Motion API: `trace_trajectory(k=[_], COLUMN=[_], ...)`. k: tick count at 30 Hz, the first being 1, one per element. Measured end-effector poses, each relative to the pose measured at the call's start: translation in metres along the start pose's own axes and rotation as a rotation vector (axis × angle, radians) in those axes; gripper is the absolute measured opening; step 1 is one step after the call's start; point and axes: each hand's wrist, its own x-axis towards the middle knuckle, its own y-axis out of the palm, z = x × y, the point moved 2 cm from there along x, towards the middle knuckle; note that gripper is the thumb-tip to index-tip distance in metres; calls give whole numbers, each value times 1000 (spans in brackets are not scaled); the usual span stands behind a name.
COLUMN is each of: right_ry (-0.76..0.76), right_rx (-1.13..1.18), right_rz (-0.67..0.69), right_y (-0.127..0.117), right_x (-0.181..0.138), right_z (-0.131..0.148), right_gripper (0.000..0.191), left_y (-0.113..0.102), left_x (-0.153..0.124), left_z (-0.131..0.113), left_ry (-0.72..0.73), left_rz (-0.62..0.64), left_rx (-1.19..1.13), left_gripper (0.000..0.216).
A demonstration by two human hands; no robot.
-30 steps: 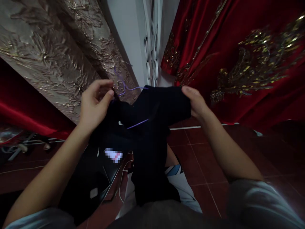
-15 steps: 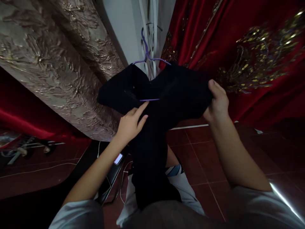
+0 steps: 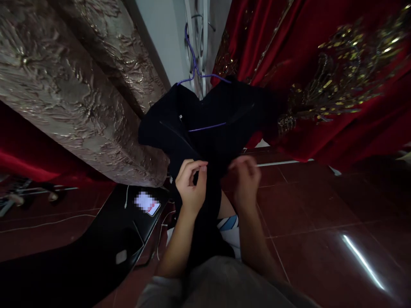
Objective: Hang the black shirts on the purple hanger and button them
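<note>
A dark navy or black garment (image 3: 180, 128) with an open neckline hangs on a purple hanger (image 3: 194, 64). The hanger's lower bar crosses the neck opening. My left hand (image 3: 192, 186) is in front of the garment's chest, below the neckline, thumb and index fingertips pinched together. Whether cloth is between those tips is too dark to make out. To its right, my right hand (image 3: 246, 179) is beside the garment's right edge, fingers curled and blurred by motion. The garment's lower part hangs down over my legs.
A white metal stand (image 3: 201, 47) is behind the hanger. Textured beige cloth (image 3: 86, 102) hangs at left, red cloth with gold sequins (image 3: 359, 64) at right. A lit phone (image 3: 153, 208) and a white cable (image 3: 126, 197) lie on a black surface (image 3: 105, 226). Red floor tiles (image 3: 308, 205) lie below.
My right hand has let go of the garment's right sleeve and come inward to the left. My left hand has moved down from the hanger bar and closed into a pinch.
</note>
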Motion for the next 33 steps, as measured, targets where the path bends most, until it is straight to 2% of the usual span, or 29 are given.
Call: trace_trajectory(k=[1,2,4,11,16,18,22,24,29,33], right_ry=[168,288,409,409,441,438,437,431,406,315], right_rx=[7,19,48,252,297,260,212,201,164,93], right_rz=[170,259,316,359,360,371,425,451,497,425], right_y=[10,17,27,32,27,26,28,29,27,35], right_x=[-16,-29,-40,-31,-36,-36,-35,-37,-38,-15], right_z=[-11,-19,-28,-16,-13,-14,-17,-19,-20,-2], right_gripper=[28,35,42,36,35,34,32,27,24,24], left_y=[2,4,3,-8,-16,-23,-30,-29,-17,-6], left_x=[-6,-10,-16,-16,-10,-7,-6,-8,-13,-14], left_z=[-3,-5,-11,-26,-4,7,19,21,28,39], left_ry=[-26,-48,-77,-52,-126,-176,-238,-229,-214,-238], left_rz=[2,12,40,6,-46,28,288,329,242,184], left_rx=[-15,-25,-35,-49,-145,-151,-86,-55,-48,-120], left_gripper=[11,11,11,9,6,10,17,14,6,1])
